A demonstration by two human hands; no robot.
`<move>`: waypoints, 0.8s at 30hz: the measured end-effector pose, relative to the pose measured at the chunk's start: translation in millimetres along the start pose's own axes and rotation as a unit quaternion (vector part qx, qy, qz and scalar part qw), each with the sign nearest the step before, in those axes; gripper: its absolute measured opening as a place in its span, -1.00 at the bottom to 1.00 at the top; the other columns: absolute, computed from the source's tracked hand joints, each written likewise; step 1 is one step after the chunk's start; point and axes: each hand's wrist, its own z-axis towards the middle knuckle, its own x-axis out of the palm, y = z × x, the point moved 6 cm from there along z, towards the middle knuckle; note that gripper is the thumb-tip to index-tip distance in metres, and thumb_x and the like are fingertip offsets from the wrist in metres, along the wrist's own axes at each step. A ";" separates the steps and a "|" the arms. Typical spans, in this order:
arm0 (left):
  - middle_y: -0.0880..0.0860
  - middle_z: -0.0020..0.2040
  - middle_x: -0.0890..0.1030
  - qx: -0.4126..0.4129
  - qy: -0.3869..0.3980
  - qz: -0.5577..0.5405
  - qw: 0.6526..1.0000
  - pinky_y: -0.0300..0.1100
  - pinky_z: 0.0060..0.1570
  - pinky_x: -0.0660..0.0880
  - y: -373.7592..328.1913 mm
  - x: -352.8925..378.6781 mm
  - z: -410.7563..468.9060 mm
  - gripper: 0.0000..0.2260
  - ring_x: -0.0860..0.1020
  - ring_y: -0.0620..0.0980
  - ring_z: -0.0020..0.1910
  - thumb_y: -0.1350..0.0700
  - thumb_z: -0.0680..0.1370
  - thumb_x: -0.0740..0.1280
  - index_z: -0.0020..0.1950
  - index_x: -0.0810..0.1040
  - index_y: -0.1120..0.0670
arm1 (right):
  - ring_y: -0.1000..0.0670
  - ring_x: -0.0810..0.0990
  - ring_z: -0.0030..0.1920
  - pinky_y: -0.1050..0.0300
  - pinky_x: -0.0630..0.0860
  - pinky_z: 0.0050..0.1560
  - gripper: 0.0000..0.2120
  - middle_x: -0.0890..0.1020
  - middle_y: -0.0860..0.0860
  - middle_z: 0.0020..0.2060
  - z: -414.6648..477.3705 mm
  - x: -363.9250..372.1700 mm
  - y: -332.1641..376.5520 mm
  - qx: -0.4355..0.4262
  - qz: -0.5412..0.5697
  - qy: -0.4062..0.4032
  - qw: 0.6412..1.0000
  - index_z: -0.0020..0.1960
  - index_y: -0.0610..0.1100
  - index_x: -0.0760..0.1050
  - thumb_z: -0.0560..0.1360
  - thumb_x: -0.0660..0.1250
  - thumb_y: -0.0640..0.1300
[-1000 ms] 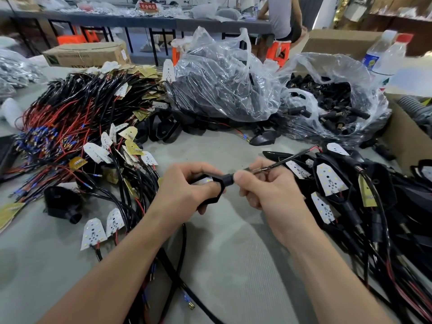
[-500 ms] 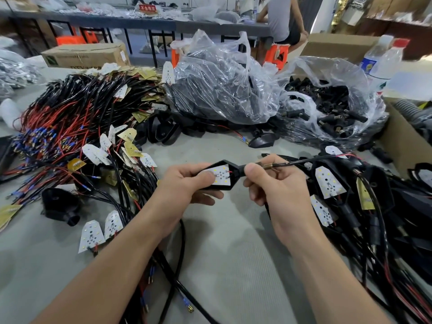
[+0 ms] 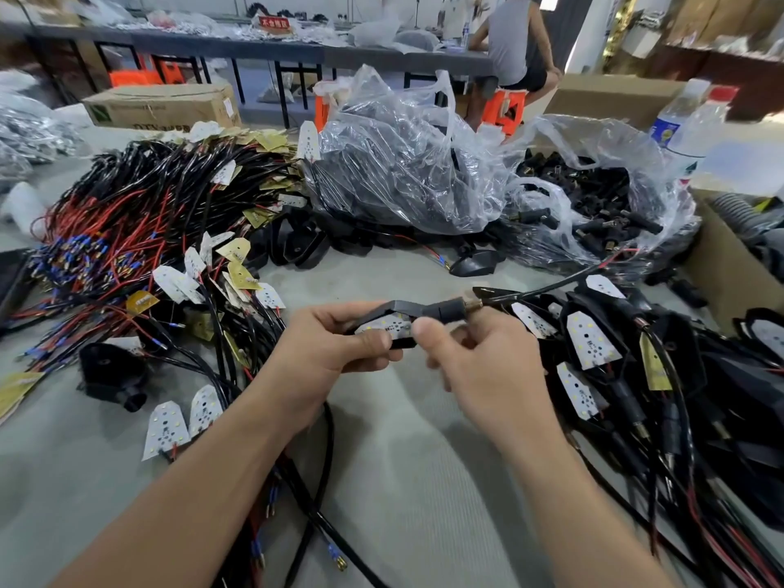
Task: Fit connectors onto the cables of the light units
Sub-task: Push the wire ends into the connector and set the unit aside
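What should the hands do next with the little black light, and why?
Probably a last firm push of the connector toward the light unit in the left hand. The connector already meets its neck, and the cable trails from its brass end.

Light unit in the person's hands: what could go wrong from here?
1. The cable trails off over the heap of units on the right; a pull might snag it there and tug the connector loose.
2. The left hand grips the light unit and the right hand pinches by the connector, thumbs close to the bare white LED board; a slip could perhaps scratch it.
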 end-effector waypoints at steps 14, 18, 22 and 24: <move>0.25 -0.08 0.67 -0.128 0.070 -0.217 0.965 -0.22 -0.41 0.61 -6.8 14.7 -3.5 -0.66 0.66 0.01 -0.34 0.10 0.48 0.30 0.13 0.61 0.29 | -0.08 0.56 -0.22 -0.04 0.55 -0.15 -0.85 0.62 0.08 -0.35 -24.0 -66.5 107.8 -0.152 -0.402 0.028 0.902 0.03 0.19 0.58 0.56 0.27 0.16; 0.23 0.02 0.72 -0.150 0.162 -0.180 0.958 -0.20 -0.31 0.65 -14.4 41.3 -4.0 -0.79 0.73 0.05 -0.16 0.15 0.55 0.34 0.02 0.75 0.21 | 0.00 0.53 -0.41 0.02 0.56 -0.29 -0.87 0.54 0.11 -0.52 -28.8 -105.3 116.0 -0.139 -0.438 -0.018 0.888 -0.04 0.24 0.57 0.49 0.28 0.21; 0.16 -0.17 0.73 -0.127 0.126 -0.071 0.981 -0.29 -0.34 0.60 -16.6 80.8 13.3 -0.79 0.69 -0.08 -0.33 0.09 0.51 0.37 -0.17 0.76 0.14 | -0.04 0.52 -0.44 0.05 0.51 -0.34 -0.78 0.47 0.08 -0.59 -30.6 -143.3 89.8 -0.050 -0.470 -0.049 0.880 -0.19 0.23 0.56 0.47 0.30 0.33; 0.14 -0.21 0.73 -0.128 0.091 -0.082 0.984 -0.31 -0.36 0.59 -14.1 105.5 22.8 -0.83 0.67 -0.09 -0.36 0.12 0.58 0.38 -0.11 0.72 0.17 | 0.03 0.46 -0.46 0.15 0.34 -0.42 -0.61 0.44 0.10 -0.63 -32.1 -161.0 75.8 -0.017 -0.496 -0.083 0.864 -0.34 0.15 0.54 0.47 0.27 0.39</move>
